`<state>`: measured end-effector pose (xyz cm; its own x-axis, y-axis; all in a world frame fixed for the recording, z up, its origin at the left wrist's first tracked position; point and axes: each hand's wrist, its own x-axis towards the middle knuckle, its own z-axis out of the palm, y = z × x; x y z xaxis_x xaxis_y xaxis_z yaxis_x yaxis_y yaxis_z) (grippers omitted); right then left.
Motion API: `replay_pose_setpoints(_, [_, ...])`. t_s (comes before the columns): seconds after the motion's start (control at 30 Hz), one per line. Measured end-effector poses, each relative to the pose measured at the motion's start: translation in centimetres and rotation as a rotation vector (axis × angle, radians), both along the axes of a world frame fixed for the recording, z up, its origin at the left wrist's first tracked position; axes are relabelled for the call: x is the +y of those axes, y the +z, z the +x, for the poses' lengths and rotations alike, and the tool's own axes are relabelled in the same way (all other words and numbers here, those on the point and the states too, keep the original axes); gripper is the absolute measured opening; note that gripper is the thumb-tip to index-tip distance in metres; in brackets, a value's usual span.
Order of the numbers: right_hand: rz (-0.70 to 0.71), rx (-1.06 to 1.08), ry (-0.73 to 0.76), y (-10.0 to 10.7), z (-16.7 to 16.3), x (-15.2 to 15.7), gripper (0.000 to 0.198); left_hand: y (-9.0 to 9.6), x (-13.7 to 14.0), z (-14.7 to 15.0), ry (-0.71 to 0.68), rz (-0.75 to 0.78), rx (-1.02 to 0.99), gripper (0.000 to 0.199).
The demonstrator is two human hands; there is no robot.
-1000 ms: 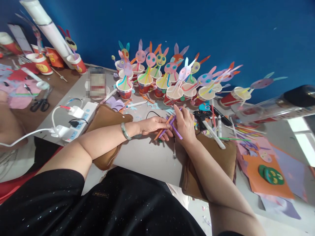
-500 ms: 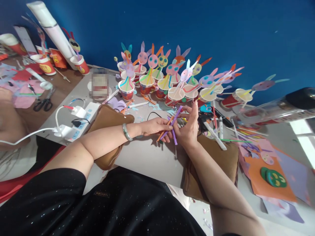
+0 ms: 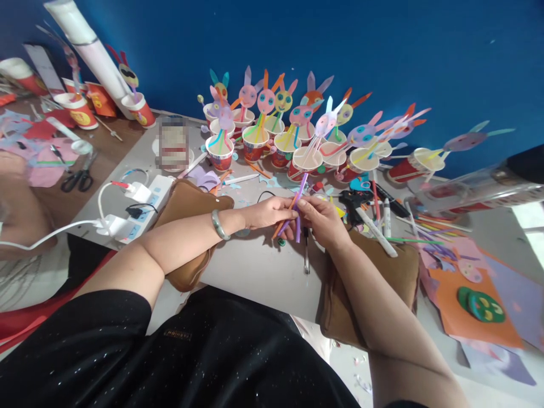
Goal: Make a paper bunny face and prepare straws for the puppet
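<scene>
My left hand (image 3: 268,212), with a bangle (image 3: 219,225) on its wrist, is closed in a pinch around narrow straw-like strips. One is an orange strip (image 3: 293,202), and purple strips (image 3: 304,182) cross it. My right hand (image 3: 326,220) meets the left one, its thumb and fingers closed on a purple strip near the crossing. The lower ends of the strips poke out beneath the fingers. Whether they are tubes or flat paper, I cannot tell. On the table just below lies a thin metal tool (image 3: 306,255).
Behind my hands stand several paper cups (image 3: 256,144) holding paper rabbit figures. Brown cushions (image 3: 187,232) support both forearms. A power strip (image 3: 147,209) lies left, scissors (image 3: 77,180) farther left beside another person's arm (image 3: 25,209). Rightward are a black glue gun (image 3: 355,201), markers and orange paper (image 3: 450,294).
My right hand has turned and lowered; its raised fingers have folded down onto the purple strip. The strips now stand more upright. My left hand keeps its pinch.
</scene>
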<state>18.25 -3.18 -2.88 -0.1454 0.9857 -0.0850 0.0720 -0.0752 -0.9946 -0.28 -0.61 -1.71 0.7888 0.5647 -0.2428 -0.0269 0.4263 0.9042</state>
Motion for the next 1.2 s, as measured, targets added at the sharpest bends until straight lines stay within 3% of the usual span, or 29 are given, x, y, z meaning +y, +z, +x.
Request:
replay_pose_setpoints(0.3, [-0.123, 0.284, -0.031, 1.3, -0.3, 0.1, 0.046, 0.2, 0.2, -0.6, -0.123, 0.030, -0.013, 0.029])
replay_pose_setpoints(0.73, [-0.078, 0.269, -0.033, 1.0, -0.1, 0.3, 0.036, -0.2, 0.5, -0.9, -0.246, -0.060, 0.039, 0.040])
replay_pose_setpoints(0.9, [-0.128, 0.262, 0.030, 1.2, 0.0, 0.3, 0.038, -0.4, 0.5, -0.9, -0.282, -0.095, 0.005, 0.045])
replay_pose_setpoints(1.07, [-0.097, 0.248, -0.005, 1.2, -0.2, 0.3, 0.039, -0.6, 0.3, -0.5, -0.155, -0.065, 0.049, 0.041])
replay_pose_setpoints(1.2, [-0.044, 0.200, -0.076, 0.8, -0.4, 0.5, 0.040, -0.9, 0.2, -0.1, 0.038, 0.114, 0.109, 0.029])
